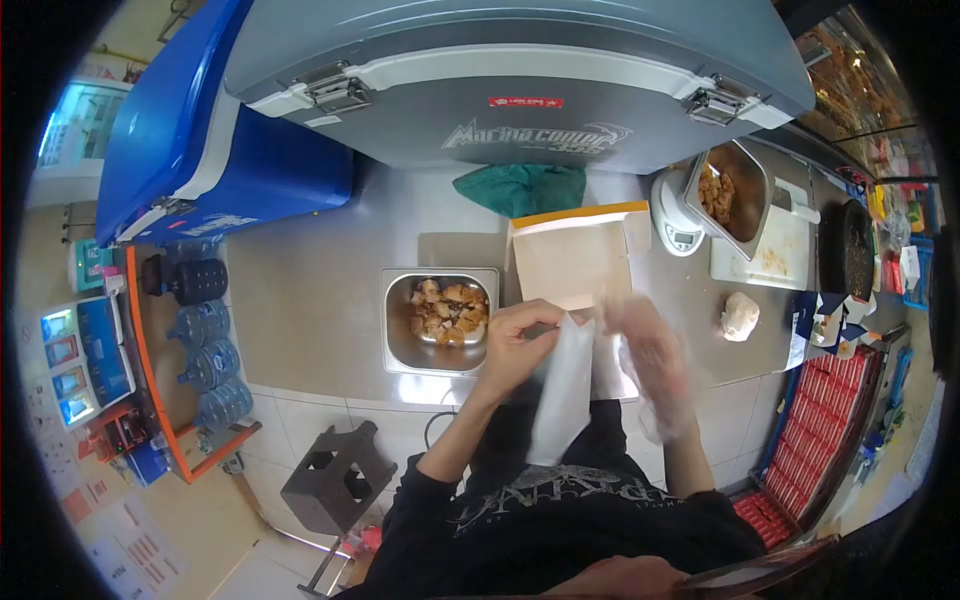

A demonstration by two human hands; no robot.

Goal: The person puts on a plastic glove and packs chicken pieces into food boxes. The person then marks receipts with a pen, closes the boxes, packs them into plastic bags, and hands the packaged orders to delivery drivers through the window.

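Observation:
A long white plastic bag [562, 400] hangs from my left hand [520, 345], whose fingers pinch its top edge. Close by on the right, my right hand [655, 350] is smeared by motion and looks covered in thin clear plastic; its fingers cannot be made out. An open cardboard box [572, 262] lies just beyond both hands. To the left of my left hand, a steel pan [392, 325] holds browned meat pieces [448, 312].
A grey cooler [520, 110] and a blue cooler [230, 170] stand at the back, with a green cloth [525, 190] before the grey one. On the right are a scale [680, 238], a second steel pan [750, 215], a cutting board [775, 255] and a crumpled bag [740, 316].

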